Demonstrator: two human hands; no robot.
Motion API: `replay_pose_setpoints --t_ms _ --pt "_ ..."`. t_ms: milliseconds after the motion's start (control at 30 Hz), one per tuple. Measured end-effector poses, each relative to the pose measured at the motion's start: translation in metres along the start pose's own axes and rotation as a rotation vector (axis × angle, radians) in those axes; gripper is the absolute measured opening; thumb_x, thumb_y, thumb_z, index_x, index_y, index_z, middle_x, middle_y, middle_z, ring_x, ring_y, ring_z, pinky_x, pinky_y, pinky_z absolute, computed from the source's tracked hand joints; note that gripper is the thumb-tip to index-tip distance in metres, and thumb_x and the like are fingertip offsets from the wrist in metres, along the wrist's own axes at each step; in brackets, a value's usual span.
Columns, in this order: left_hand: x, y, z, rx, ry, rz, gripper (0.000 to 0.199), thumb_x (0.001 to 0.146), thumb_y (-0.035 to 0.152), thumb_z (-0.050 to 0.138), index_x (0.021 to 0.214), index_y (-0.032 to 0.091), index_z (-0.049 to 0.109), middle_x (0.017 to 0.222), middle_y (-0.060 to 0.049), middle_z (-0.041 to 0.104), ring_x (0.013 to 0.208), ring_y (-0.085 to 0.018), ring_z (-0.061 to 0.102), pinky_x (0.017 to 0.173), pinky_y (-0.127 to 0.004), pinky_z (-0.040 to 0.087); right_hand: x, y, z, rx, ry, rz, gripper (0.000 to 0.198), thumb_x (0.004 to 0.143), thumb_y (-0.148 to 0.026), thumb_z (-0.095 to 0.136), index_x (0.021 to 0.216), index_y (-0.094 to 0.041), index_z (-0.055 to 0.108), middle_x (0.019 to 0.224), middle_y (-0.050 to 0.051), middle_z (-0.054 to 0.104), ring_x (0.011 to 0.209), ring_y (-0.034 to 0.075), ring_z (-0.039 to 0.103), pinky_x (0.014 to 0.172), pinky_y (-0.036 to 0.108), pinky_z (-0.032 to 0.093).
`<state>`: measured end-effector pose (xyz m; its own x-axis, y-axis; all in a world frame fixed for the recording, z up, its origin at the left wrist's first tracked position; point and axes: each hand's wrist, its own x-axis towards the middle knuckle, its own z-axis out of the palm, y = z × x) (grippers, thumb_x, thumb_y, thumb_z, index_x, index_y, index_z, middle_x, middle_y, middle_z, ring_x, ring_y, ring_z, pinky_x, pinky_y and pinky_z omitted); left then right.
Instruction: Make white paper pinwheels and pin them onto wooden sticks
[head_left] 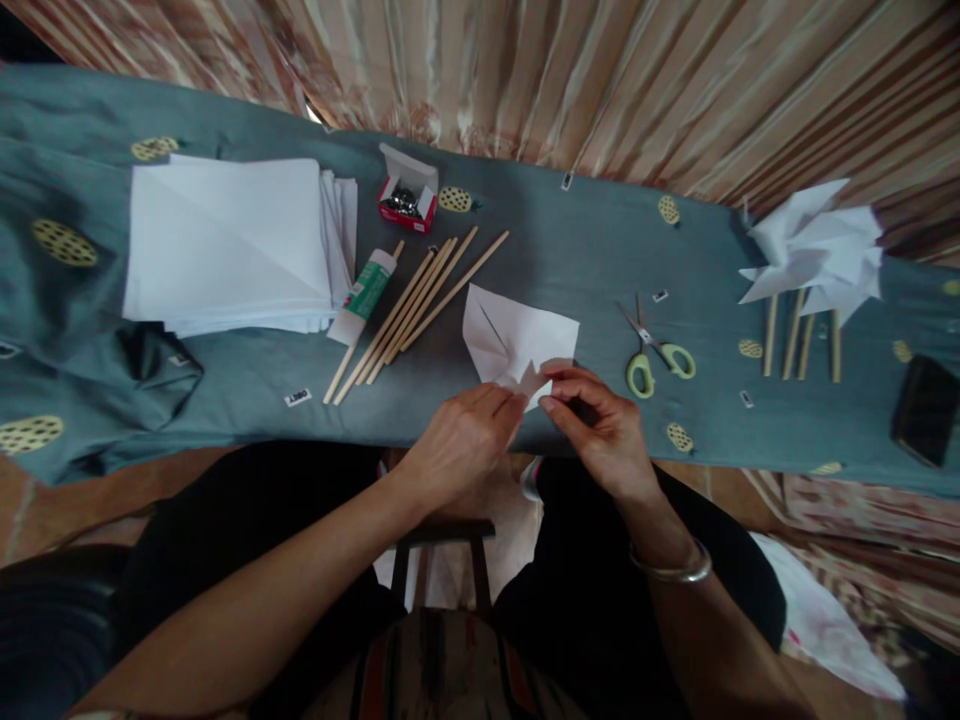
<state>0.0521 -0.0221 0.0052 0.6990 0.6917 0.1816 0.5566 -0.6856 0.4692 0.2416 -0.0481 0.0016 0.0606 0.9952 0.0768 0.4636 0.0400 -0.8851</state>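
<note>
A white sheet of paper [536,325] with cuts in it lies at the table's near edge, its lower part lifted and bent. My left hand [472,435] is closed on the paper's near left side, its fingertips partly hidden behind the knuckles. Between the thumb and fingers of my right hand [600,425] a corner of the same sheet is pinched. To the right rests a pair of scissors [645,340] with light green handles, blades slightly apart. Several wooden sticks [420,310] lie to the left, beside a green and white glue tube [364,297].
A stack of white paper [229,240] occupies the left. An open red and white box [409,195] of small metal pieces stands at the back. Several paper pinwheels [817,245] on sticks lie at the right, near a black phone [926,410]. A patterned teal cloth [570,240] covers the table.
</note>
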Motion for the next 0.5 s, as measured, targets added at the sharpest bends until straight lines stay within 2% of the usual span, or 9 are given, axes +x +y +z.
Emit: replay_pose_setpoints --t_ms 100,167,333,500 --pt "-0.004 -0.001 0.003 -0.039 0.062 0.007 0.023 0.097 0.013 0.047 0.118 0.009 0.054 0.098 -0.01 0.069 0.09 -0.02 0.066 0.078 -0.033 0.058 0.003 0.0 0.004 -0.069 0.021 -0.023 0.001 0.084 -0.021 0.068 0.084 -0.021 0.068 0.108 0.008 0.071 0.104 0.022 0.068 0.089 0.04 0.055" --pt "-0.006 -0.002 0.004 -0.044 0.071 0.034 0.026 0.097 0.012 0.046 0.123 0.01 0.052 0.096 -0.008 0.068 0.088 -0.019 0.066 0.077 -0.032 0.058 0.003 0.0 0.005 -0.125 0.029 -0.035 0.001 0.084 -0.021 0.068 0.084 -0.022 0.069 0.109 0.008 0.071 0.103 0.022 0.068 0.087 0.04 0.055" --pt "-0.006 -0.003 0.001 -0.067 0.036 0.049 0.014 0.096 0.013 0.049 0.103 0.011 0.061 0.097 -0.008 0.068 0.091 -0.02 0.065 0.08 -0.031 0.058 0.004 -0.001 0.01 -0.26 0.059 -0.091 0.004 0.086 -0.025 0.067 0.084 -0.023 0.07 0.11 0.008 0.072 0.108 0.025 0.067 0.094 0.046 0.053" --pt "-0.004 -0.004 0.001 -0.059 0.018 0.023 0.015 0.096 0.013 0.048 0.1 0.012 0.062 0.096 -0.008 0.068 0.089 -0.019 0.065 0.077 -0.031 0.058 0.007 -0.004 0.014 -0.361 0.071 -0.142 0.006 0.087 -0.028 0.066 0.084 -0.023 0.07 0.11 0.008 0.072 0.107 0.025 0.067 0.094 0.045 0.054"
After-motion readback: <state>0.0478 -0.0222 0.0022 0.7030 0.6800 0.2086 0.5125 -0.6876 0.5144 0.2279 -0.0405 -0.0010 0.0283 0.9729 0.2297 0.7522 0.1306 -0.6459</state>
